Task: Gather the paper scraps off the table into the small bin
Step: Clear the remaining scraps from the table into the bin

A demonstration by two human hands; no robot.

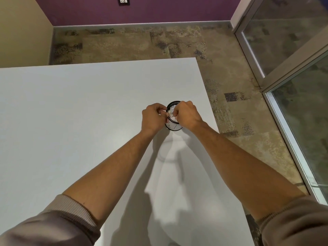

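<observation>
Scraps sat right under my fingers, over the bin's mouth.

White scraps (172, 110) lay heaped in the bin (174, 127); my left hand (153, 118) and right hand (186, 115), both touching it from either side, pinched bits at the rim, equally near, on the bench (79, 112).
</observation>
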